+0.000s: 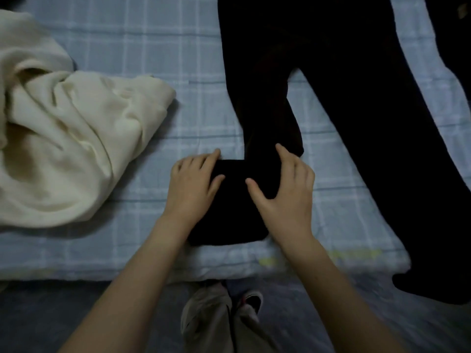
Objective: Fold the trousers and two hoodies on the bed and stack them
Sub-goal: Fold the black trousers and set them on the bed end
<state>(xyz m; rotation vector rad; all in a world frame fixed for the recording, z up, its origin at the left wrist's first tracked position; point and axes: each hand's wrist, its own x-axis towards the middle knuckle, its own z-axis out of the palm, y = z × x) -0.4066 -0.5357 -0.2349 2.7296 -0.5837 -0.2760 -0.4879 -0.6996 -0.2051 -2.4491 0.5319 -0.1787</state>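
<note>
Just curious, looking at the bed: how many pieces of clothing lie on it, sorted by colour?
Cream: 1, a crumpled garment
Black: 1 garment for sure, under both hands; a dark scrap at the top right corner may be another.
Total: 2 clear.

a single head-worn wide-angle view looks steeply down and forward from standing height at the near edge of the bed (127, 250), close over both forearms, taking in the plaid sheet ahead and the person's own feet on the floor (51, 314) below.
</note>
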